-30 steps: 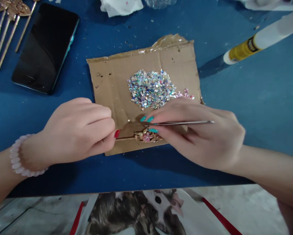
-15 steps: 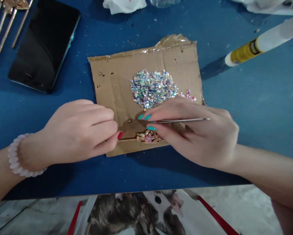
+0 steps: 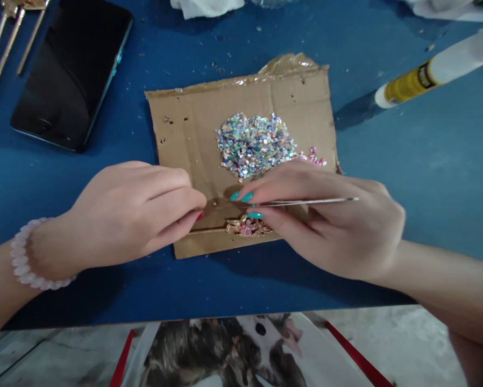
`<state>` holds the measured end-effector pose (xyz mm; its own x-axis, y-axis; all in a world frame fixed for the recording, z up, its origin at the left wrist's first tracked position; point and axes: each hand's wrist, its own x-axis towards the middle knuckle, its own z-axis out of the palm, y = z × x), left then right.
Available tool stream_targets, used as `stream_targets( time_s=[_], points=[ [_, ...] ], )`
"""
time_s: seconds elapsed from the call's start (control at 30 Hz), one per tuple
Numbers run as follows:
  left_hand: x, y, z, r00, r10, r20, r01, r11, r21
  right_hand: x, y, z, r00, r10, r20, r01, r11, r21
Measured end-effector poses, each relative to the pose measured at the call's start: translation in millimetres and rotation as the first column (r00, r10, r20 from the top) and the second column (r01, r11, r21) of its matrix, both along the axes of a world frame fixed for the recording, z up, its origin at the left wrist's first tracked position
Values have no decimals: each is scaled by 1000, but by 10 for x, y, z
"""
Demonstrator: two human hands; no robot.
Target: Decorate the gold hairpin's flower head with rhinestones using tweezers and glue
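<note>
A piece of brown cardboard [image 3: 185, 123] lies on the blue table with a heap of shiny sequin chips [image 3: 255, 144] on it. My left hand [image 3: 132, 215] is closed, pinching the thin gold stem of a hairpin [image 3: 247, 227] that lies along the cardboard's near edge. The hairpin's ornate head carries pink stones. My right hand [image 3: 326, 220] is closed on metal tweezers [image 3: 302, 202], whose tips point left just above the ornament. What the tips hold, if anything, is too small to see.
A black phone [image 3: 70, 70] lies at the upper left beside several gold hairpins [image 3: 3, 48]. A glue tube [image 3: 435, 70] with a yellow label lies at the upper right. White tissue [image 3: 205, 6] sits at the far edge. A bag printed with a dog [image 3: 233, 349] is below the table.
My left hand has slid slightly right along the stem, closer to the tweezer tips. The right hand and tweezers have shifted only a little.
</note>
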<state>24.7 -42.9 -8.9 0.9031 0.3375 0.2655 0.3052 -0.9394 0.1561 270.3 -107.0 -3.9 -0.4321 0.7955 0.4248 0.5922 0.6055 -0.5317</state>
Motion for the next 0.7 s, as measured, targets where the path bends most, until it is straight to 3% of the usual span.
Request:
stream_targets(
  time_s=[0.3,0.7],
  points=[
    [0,5,-5,999,-48,0,48,997,-56,12,4,11,999,32,3,-32,999,-7],
    [-10,11,-7,997,-79,25,79,997,-15,12,9,-6,1000,12,5,-12,1000,-4]
  ],
)
